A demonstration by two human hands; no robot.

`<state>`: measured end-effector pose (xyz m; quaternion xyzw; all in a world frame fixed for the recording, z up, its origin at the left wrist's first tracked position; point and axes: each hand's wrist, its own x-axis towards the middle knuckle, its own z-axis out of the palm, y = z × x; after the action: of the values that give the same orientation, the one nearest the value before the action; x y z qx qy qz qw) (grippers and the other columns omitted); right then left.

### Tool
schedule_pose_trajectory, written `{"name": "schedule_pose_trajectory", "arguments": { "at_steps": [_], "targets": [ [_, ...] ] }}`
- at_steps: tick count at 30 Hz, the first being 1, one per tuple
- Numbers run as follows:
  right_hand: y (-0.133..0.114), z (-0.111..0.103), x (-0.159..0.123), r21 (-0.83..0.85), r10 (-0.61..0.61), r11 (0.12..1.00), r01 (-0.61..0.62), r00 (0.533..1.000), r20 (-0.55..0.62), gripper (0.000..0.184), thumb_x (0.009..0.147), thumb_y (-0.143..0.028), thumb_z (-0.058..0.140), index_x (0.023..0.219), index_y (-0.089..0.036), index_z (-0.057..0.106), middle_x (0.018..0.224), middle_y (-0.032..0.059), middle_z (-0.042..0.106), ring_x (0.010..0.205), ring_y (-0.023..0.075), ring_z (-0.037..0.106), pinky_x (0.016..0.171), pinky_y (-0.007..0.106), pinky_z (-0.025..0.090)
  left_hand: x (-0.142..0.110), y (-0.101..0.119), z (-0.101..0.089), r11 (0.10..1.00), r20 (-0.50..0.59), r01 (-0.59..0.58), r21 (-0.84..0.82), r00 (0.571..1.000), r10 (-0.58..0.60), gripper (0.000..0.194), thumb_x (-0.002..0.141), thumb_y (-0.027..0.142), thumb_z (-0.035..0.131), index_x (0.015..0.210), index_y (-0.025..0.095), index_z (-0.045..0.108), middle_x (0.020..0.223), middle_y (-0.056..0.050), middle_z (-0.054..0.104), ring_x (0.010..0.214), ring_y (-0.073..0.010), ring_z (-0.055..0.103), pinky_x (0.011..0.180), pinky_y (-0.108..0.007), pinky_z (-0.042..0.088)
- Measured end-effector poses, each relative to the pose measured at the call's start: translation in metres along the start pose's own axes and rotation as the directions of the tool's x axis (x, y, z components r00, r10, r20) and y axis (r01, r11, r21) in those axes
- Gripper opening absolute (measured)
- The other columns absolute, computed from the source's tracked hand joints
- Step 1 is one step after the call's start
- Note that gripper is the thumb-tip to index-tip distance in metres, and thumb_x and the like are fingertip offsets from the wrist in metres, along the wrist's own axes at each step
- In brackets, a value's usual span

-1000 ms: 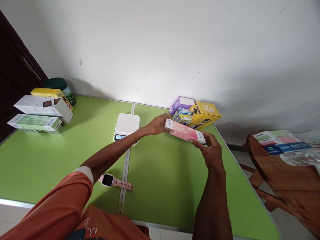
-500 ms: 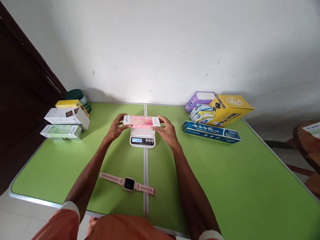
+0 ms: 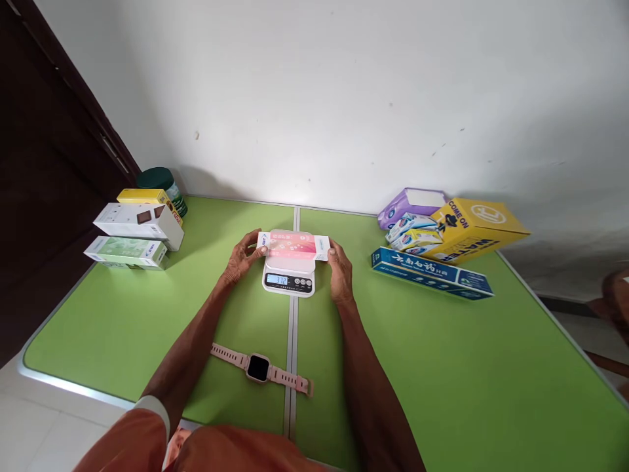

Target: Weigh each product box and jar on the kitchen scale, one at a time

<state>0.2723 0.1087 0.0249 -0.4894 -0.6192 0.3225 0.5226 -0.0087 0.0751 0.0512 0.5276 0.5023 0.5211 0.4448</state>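
Note:
A long pink and white carton lies across the top of a white digital kitchen scale, covering most of its platform. The lit display seems to read 372. My left hand grips the carton's left end, thumb on the near side and fingers behind. At the opposite end my right hand holds the carton with its thumb by the near corner; its other fingers are partly hidden. Closer to me, a pink-strapped smartwatch is laid out flat on the green table, between my forearms.
On the left stand a green carton, a white box, a yellow box and a dark green tub. To the right are a blue toothpaste box, a yellow box, small packs and a purple pack.
My right thumb has shifted from the carton's front face to its right end. The carton shows more of its top. The whole view has turned slightly left.

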Motion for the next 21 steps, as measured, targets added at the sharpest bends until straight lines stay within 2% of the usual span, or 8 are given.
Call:
{"name": "schedule_pose_trajectory", "arguments": {
  "at_steps": [3,8,21],
  "targets": [
    [-0.008,0.001,-0.002,0.081,0.081,0.994,-0.078,0.996,-0.035,0.076,0.096,-0.083,0.055,0.138,-0.022,0.074,0.146,0.0163,0.074,0.136,0.0367,0.068,0.116,0.057,0.054,-0.001,0.002,0.003,1.000,-0.012,0.003,0.013,1.000,-0.002,0.091,0.082,0.079,0.080,0.148,0.019,0.061,0.154,-0.020,0.069,0.142,-0.0396,0.066,0.123,-0.058,0.051],
    [-0.020,0.000,-0.004,0.110,0.105,0.989,-0.101,0.994,-0.036,0.075,0.093,-0.081,0.061,0.133,-0.020,0.076,0.143,0.0190,0.075,0.133,0.0391,0.069,0.110,0.056,0.058,0.000,0.001,0.005,1.000,-0.016,-0.021,0.006,1.000,0.021,0.093,0.081,0.080,0.080,0.148,0.017,0.062,0.152,-0.020,0.070,0.146,-0.0397,0.064,0.123,-0.055,0.051],
    [-0.008,0.003,-0.005,0.147,0.134,0.982,-0.120,0.987,-0.089,0.077,0.086,-0.082,0.069,0.128,-0.019,0.078,0.129,0.0172,0.081,0.118,0.0366,0.074,0.104,0.053,0.059,0.002,-0.011,0.002,0.996,-0.014,-0.074,-0.052,0.997,0.073,0.084,0.083,0.075,0.083,0.141,0.017,0.067,0.147,-0.020,0.074,0.141,-0.0385,0.068,0.120,-0.053,0.053]
  ]
}}
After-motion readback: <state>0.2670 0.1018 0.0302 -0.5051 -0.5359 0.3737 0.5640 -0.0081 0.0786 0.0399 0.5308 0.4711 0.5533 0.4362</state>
